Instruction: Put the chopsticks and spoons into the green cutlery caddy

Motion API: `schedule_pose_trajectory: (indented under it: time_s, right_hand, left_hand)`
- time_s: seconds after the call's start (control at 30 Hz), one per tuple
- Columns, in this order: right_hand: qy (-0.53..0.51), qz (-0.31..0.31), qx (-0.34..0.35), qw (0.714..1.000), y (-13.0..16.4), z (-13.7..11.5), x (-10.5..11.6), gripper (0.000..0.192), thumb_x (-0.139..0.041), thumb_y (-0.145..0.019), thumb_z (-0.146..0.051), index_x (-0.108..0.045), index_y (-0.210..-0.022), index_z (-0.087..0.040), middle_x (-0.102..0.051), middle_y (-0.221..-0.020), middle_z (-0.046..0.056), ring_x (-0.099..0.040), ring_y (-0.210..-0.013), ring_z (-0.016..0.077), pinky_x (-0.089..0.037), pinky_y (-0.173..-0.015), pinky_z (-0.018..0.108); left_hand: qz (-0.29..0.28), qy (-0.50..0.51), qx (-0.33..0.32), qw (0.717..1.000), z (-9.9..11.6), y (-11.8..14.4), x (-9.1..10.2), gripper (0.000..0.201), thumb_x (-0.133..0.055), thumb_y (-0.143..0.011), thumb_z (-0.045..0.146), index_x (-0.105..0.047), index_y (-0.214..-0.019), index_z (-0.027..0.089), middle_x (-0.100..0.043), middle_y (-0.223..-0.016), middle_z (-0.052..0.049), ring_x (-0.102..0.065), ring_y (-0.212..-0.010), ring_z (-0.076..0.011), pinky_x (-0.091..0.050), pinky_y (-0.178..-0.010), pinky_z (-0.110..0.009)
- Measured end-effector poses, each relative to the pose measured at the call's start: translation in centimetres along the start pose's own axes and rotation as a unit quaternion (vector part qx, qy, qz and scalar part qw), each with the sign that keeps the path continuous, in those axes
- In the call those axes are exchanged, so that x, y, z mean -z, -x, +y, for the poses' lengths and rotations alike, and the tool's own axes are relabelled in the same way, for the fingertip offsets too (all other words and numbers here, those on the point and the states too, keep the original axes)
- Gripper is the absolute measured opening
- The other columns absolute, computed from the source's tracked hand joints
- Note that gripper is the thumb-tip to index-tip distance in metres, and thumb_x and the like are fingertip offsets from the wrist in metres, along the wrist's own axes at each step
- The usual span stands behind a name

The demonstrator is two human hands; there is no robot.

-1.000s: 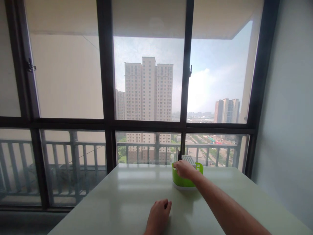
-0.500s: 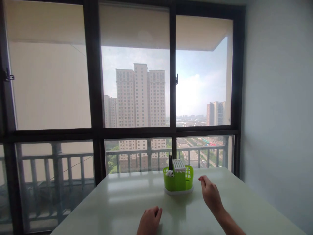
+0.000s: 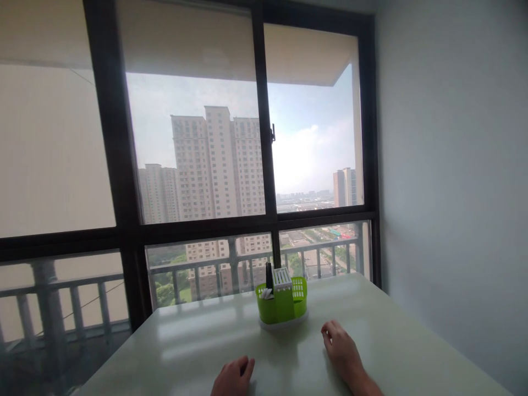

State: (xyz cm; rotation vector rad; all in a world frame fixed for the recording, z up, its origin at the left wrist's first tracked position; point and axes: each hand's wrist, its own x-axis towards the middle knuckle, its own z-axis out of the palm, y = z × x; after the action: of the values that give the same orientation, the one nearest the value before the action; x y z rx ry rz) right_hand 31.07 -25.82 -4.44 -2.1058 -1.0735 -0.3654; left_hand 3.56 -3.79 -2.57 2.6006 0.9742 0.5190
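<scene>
A bright green cutlery caddy [image 3: 282,305] with a white base stands on the pale table. Its left section holds black chopsticks [image 3: 269,276] and several white spoons [image 3: 267,293]; a white slotted cover [image 3: 282,278] tops the middle section, and nothing shows above the rim of the right one. My right hand [image 3: 342,347] is at the table, right of the caddy and nearer to me, fingers curled in, no object visible in them. Near the bottom edge, my left hand [image 3: 234,376] is loosely closed, thumb along the side, with nothing seen in it. Neither hand touches the caddy.
The glossy table [image 3: 185,352] reaches to a dark-framed window [image 3: 206,228]. A balcony railing [image 3: 206,265] and tall buildings show outside. A plain wall [image 3: 445,181] rises on the right.
The view has turned to the right and tilted slightly. My right hand has come down and back from beside the caddy. The left hand stays closed near the front.
</scene>
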Motion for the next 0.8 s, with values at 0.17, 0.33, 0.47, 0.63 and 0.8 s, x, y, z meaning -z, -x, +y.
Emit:
schedule_pose_trajectory:
  time_s: [0.17,0.33,0.47,0.63,0.8]
  right_hand:
    - [-0.041,0.074,0.038,0.996,-1.0,-3.2,1.5,0.026,-0.049,-0.097,-0.035,-0.061,-0.118,-0.023,-0.063,-0.109,0.008,-0.062,-0.102,0.0243,-0.049,-0.091,0.036]
    - [-0.020,0.091,0.021,0.995,-6.2,-11.6,2.4,0.057,-0.054,-0.097,-0.045,-0.043,-0.148,-0.024,-0.061,-0.118,0.011,-0.057,-0.111,0.0284,-0.048,-0.096,0.039]
    - [0.051,0.036,-0.042,0.997,-10.6,-16.5,1.3,0.073,-0.062,-0.092,-0.045,-0.036,-0.156,-0.023,-0.062,-0.114,0.013,-0.060,-0.105,0.0296,-0.049,-0.093,0.040]
    - [0.087,-0.015,-0.094,0.992,-12.6,-18.0,-0.4,0.077,-0.065,-0.088,-0.050,-0.037,-0.156,-0.027,-0.062,-0.117,0.014,-0.065,-0.100,0.0284,-0.050,-0.085,0.037]
    - [0.084,-0.028,-0.092,0.992,-12.8,-17.4,-0.1,0.071,-0.062,-0.090,-0.047,-0.041,-0.153,-0.023,-0.063,-0.118,0.016,-0.067,-0.095,0.0275,-0.050,-0.080,0.036]
  left_hand:
    - [-0.005,0.009,0.001,1.000,0.4,0.2,0.4,0.042,-0.039,-0.102,0.042,-0.062,-0.073,0.022,-0.074,-0.080,-0.003,-0.067,-0.081,-0.0180,-0.035,-0.071,-0.025]
    - [-0.004,0.002,0.003,1.000,0.8,0.4,0.8,0.041,-0.039,-0.102,0.041,-0.062,-0.074,0.022,-0.074,-0.082,-0.004,-0.068,-0.084,-0.0196,-0.035,-0.072,-0.026]
    - [-0.007,-0.002,0.011,1.000,0.8,0.4,0.8,0.040,-0.040,-0.102,0.041,-0.062,-0.074,0.022,-0.074,-0.084,-0.005,-0.068,-0.086,-0.0192,-0.036,-0.073,-0.025]
    - [-0.015,0.000,0.004,1.000,0.7,0.3,0.6,0.040,-0.039,-0.102,0.039,-0.063,-0.074,0.022,-0.075,-0.083,-0.005,-0.069,-0.085,-0.0187,-0.037,-0.072,-0.025]
    - [-0.011,0.007,-0.005,1.000,0.7,0.5,0.8,0.042,-0.038,-0.102,0.041,-0.064,-0.074,0.022,-0.075,-0.082,-0.004,-0.069,-0.082,-0.0184,-0.037,-0.071,-0.025]
